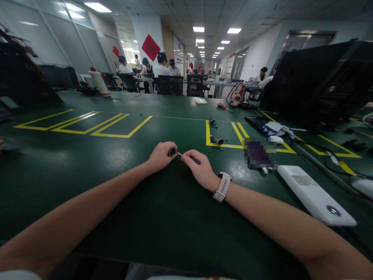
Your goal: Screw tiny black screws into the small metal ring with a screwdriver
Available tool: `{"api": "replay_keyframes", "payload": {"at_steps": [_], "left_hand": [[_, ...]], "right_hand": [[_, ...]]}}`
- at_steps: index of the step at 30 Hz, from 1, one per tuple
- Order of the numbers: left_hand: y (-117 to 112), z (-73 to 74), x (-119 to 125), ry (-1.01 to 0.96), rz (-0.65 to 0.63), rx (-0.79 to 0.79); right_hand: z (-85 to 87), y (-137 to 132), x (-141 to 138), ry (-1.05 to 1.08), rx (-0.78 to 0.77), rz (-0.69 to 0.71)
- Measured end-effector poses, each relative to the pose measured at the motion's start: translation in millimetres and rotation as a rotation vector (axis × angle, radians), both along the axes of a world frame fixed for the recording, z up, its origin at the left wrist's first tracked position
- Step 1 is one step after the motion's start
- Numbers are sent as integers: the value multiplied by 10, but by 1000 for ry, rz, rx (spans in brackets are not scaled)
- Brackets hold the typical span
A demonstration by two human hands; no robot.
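Note:
My left hand (160, 156) is closed around a small dark cylindrical part (172, 152), its round end facing right. My right hand (199, 169), with a white watch (222, 186) on the wrist, pinches a small screwdriver (189, 157) with a purple handle. The thin metal tip of the screwdriver touches the end of the cylindrical part. Both hands rest on the green table (163, 217), close together near its middle.
Two more small dark cylindrical parts (217, 140) (213, 122) lie inside a yellow taped box. A white flat device (316, 195), gloves (278, 128), cables and dark monitors (314, 81) sit at the right. A red-handled screwdriver (223, 106) lies further back. Several people sit at far tables.

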State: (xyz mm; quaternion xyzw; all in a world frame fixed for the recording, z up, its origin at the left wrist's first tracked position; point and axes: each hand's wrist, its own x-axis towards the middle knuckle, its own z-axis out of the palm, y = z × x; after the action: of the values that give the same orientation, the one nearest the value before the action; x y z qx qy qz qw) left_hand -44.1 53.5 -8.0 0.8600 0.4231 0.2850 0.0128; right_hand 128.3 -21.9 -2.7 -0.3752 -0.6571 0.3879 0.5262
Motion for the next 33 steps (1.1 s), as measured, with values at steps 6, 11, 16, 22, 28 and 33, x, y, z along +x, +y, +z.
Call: {"api": "replay_keyframes", "payload": {"at_steps": [6,11,16,22,28,33], "left_hand": [[-20,9,-7,-47,-3,-11],[-27,19,-6,-57,-19,8],[-54,38,-3,-114,-65,34],[-68,37,8,-201,-162,-16],[-38,22,2,-150,-113,16],[-35,27,2,-46,-85,43]], "right_hand": [[-29,64,7,285,-269,95],[-23,59,-4,340,-287,82],[-6,95,35,432,-381,150],[0,138,63,532,-481,177],[-27,78,15,478,-340,99],[-7,52,1,384,-314,83]]}}
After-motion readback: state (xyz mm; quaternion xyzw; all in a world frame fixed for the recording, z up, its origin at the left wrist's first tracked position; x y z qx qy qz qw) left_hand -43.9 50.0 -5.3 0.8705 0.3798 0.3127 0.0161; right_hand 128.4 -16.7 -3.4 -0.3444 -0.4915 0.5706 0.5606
